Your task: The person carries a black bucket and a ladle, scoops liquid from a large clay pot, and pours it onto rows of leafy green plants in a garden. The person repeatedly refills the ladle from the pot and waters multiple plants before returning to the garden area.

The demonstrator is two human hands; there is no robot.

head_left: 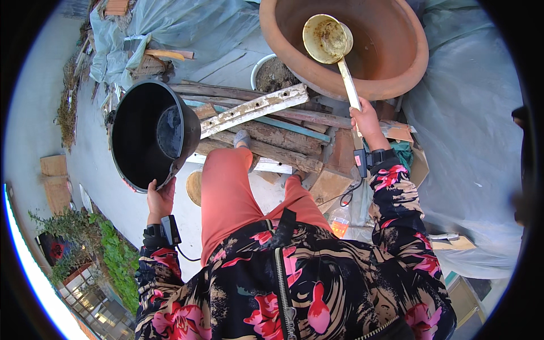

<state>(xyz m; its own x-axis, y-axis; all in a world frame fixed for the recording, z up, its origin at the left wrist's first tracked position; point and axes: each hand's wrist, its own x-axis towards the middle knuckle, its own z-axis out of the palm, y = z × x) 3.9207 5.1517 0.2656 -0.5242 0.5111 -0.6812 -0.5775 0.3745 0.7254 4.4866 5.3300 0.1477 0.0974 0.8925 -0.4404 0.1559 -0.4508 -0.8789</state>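
Observation:
My left hand (pixel 161 197) grips the lower rim of a black plastic bucket (pixel 142 131), which is tilted so its dark inside faces me. Some pale residue marks the bucket's bottom. My right hand (pixel 366 121) is closed around the long handle of a stained, cream-coloured dipper (pixel 325 37). The dipper's bowl hangs over the mouth of a large terracotta vat (pixel 412 59), and brown grime coats its inside. What looks like shallow brownish liquid lies within the vat.
Weathered boards and logs (pixel 280 138) are piled before my feet, with a white-painted perforated beam (pixel 255 108) across them. Behind stands a white pot of soil (pixel 274 74). Plastic sheeting (pixel 463 140) covers the right side. A plastic bottle (pixel 340 221) stands near my leg.

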